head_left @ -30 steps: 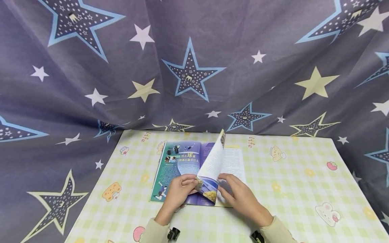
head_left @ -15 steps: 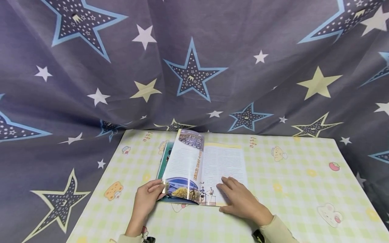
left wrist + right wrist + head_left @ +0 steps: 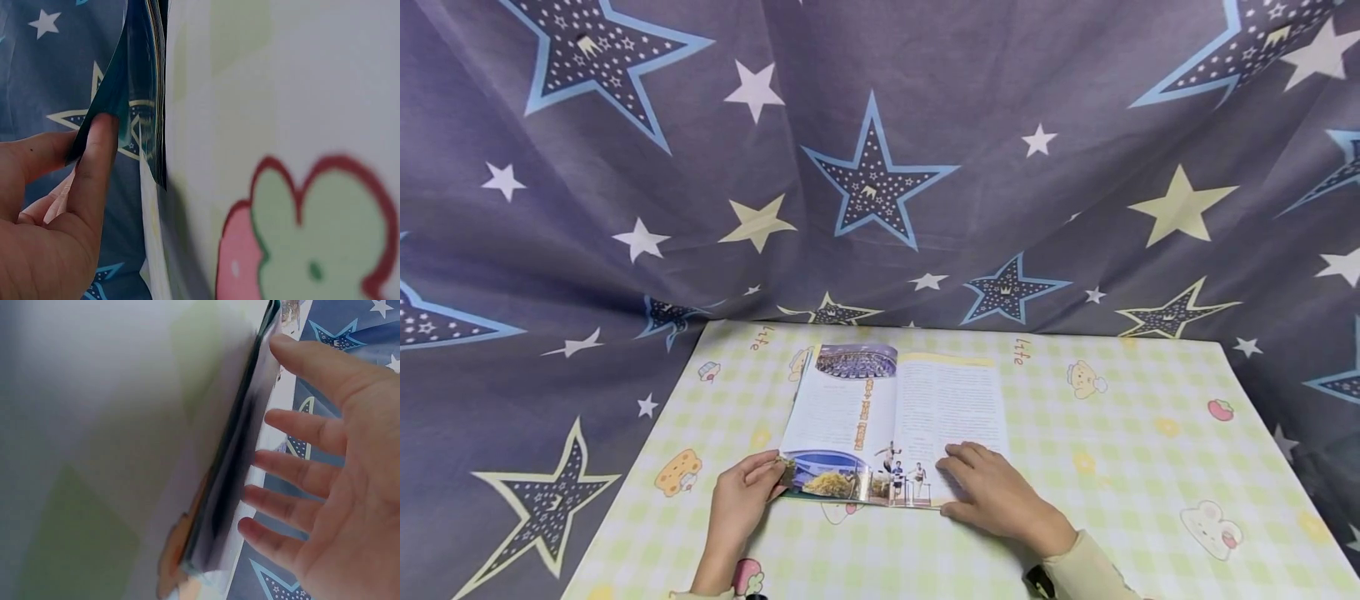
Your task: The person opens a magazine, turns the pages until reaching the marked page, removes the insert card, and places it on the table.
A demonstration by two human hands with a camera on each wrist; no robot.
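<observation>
An open magazine [image 3: 842, 417] lies on the table, its left page showing a stadium photo at the top and a blue building below. My left hand [image 3: 741, 500] pinches the lower left corner of that page between thumb and fingers. From the left wrist view, the pinched page [image 3: 103, 106] bends up from the stack of pages beneath. On the lower part of the right page [image 3: 962, 392], my right hand [image 3: 996, 496] rests with its fingers spread. The right wrist view shows those fingers [image 3: 300, 469] nearly straight against the magazine.
A green-and-white checked cloth [image 3: 1120, 467] with cartoon prints covers the table. Behind it and to both sides hangs a dark curtain [image 3: 970, 100] with stars.
My left hand has carried a page from right to left and lowered it over the green page. My right hand has moved off the turning page and spread on the right page.
</observation>
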